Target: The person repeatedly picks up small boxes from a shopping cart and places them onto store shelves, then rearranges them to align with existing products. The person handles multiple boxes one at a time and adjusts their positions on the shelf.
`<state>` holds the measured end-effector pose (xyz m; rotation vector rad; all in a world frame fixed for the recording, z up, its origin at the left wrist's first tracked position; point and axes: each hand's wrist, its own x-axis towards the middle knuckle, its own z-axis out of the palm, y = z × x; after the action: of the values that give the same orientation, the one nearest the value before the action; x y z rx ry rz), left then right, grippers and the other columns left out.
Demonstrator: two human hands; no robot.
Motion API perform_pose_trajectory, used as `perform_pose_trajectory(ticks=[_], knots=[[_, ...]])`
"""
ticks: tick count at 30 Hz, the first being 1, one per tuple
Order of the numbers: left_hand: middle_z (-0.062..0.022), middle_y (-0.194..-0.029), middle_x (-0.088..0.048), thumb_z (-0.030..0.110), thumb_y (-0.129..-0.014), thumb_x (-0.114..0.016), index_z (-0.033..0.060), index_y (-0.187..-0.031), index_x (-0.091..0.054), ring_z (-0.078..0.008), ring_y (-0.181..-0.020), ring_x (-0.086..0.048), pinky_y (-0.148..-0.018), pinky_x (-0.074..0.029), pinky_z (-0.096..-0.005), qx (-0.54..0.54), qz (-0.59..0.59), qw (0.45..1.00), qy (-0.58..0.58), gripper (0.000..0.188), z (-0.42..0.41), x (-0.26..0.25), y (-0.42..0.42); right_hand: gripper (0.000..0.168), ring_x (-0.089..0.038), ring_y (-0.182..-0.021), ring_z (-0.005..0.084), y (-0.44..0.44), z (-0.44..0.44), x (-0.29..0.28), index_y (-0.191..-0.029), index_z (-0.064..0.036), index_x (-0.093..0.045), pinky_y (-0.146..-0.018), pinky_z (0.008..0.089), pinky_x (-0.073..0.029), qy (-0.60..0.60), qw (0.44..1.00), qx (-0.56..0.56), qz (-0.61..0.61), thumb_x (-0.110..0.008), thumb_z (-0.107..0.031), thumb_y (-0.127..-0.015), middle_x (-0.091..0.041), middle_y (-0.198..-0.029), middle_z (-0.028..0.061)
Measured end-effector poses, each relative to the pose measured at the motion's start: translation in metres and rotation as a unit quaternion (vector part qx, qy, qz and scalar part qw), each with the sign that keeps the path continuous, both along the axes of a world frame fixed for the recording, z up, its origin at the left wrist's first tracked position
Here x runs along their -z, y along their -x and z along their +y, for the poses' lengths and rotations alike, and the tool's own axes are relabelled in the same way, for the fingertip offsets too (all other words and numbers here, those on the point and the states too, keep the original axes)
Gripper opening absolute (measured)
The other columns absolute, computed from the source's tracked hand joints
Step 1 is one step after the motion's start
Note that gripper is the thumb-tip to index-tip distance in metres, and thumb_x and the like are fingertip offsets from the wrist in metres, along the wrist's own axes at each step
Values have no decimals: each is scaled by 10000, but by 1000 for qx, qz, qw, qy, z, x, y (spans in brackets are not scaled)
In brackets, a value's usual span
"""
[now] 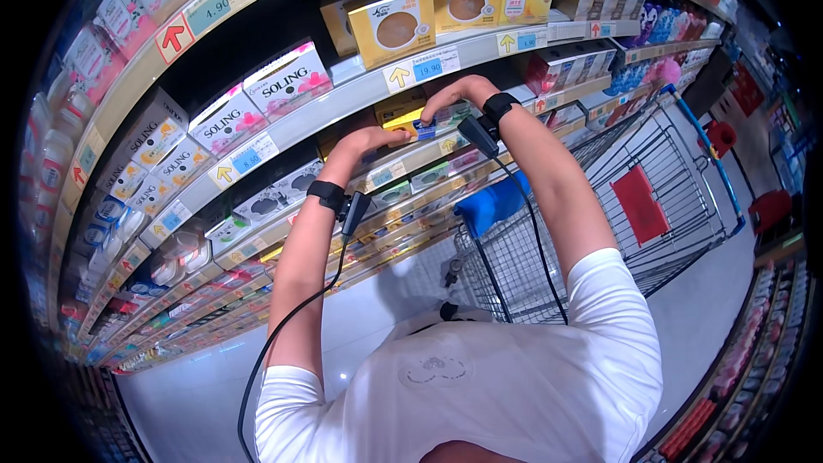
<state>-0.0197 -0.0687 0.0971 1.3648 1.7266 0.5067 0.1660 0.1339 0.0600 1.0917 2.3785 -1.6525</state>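
Both hands reach into a lower shelf at a small yellow-and-blue box (411, 125), likely packed soap. My left hand (368, 140) grips the box's left end, its thumb lying on the front. From above and to the right, my right hand (460, 93) bends down with its fingers at the other end. Some fingers of both hands are hidden behind the box and in the shelf's shade. Behind it sits another yellow box (400, 106). Each wrist wears a black strap with a cabled device.
Above the hands a shelf edge with price tags (421, 71) carries yellow soap boxes (391, 29). SOLING boxes (289, 80) stand to the left. A wire shopping cart (669, 206) with a blue handle and red panel is at my right, beside a second cart part with a blue piece (494, 204).
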Motion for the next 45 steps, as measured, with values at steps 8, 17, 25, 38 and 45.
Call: perform_pose_trajectory(ticks=[8,17,25,38,45], knots=[[-72,-1127,-618,594,-738,-671,136,-1165,-655,-172,-1057,-501,-867,-404,-365,-42,22,998,47,626,-4,-13,6,534,-619,-733,165,10,-43,-37,-827,-52,-694,-696,272,-523,-113,990,87,18,-928,-326,-434,-670,-928,76],[-83,-1221,-588,585,-756,-648,159,-1308,-542,-193,-1134,-503,-889,-417,-430,-14,78,990,113,706,37,41,45,427,-614,-803,131,-29,-48,-49,-777,-98,-764,-796,213,-465,-32,995,27,85,-891,-400,-502,-701,-948,30],[-205,-940,-644,500,-890,-562,-49,-1191,-489,-273,-833,-621,-760,-491,-368,162,235,957,-57,629,37,17,16,694,-572,-1130,300,-112,-1,-58,-1342,-70,-502,-969,361,-448,-343,938,-39,13,-750,-294,-733,-584,-1255,188],[-257,-897,-649,502,-847,-567,-63,-1006,-606,-359,-846,-629,-739,-482,-408,98,279,954,-52,588,18,18,11,709,-465,-1211,351,-90,-43,7,-1379,-42,-380,-1015,382,-408,-476,869,-13,134,-702,-201,-769,-473,-1285,216],[-145,-1473,-319,312,-768,-703,68,-1377,-412,-329,-1384,-272,-1098,-209,-591,281,287,791,-461,718,-48,56,-104,446,-607,-992,258,-200,-167,25,-1254,-58,-541,-817,358,-516,-464,862,110,172,-667,-168,-840,-614,-1105,140]])
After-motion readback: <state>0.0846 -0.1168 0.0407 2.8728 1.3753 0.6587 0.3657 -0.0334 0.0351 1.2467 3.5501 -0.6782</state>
